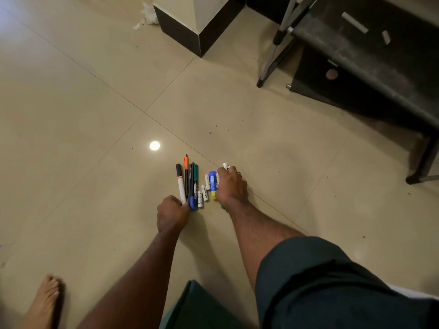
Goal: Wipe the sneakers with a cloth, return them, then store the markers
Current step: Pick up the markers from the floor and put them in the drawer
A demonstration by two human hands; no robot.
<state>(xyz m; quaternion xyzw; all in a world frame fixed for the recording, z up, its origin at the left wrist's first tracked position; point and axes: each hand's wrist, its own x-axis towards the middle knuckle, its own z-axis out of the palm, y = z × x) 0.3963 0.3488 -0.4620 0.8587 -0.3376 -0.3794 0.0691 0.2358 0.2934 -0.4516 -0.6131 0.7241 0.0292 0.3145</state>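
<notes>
Down on the tiled floor (pixel 95 115), the left hand (pixel 172 216) had its fingers curled round the near ends of a bunch of markers (pixel 188 184), which fanned away from that grip: a white one with a black cap at the outer side, then an orange-capped one, then dark blue and teal ones pressed together. The right hand (pixel 231 186) lay just beside, its fingers closed over a white marker (pixel 225 165) whose tip poked out beyond the knuckles; a green end showed under the wrist. Between the two grips, a few small white tubes (pixel 204 193) lay loose on the floor, and a blue-and-yellow stick (pixel 213 184) touched the inner side of the right hand. No sneakers or cloth could be seen.

Well beyond the hands stood a cream pillar with a black base (pixel 190 27), crumpled white paper (pixel 148 14) beside it. Farther out past the right hand stood a dark shelf unit (pixel 370 62) and a metal leg (pixel 273 51). A ceiling light's reflection (pixel 154 145) shone on the tile just beyond the left hand. Nearer the person, a bare foot (pixel 45 302) rested outside the left arm, and dark green cloth covered a knee (pixel 320 281).
</notes>
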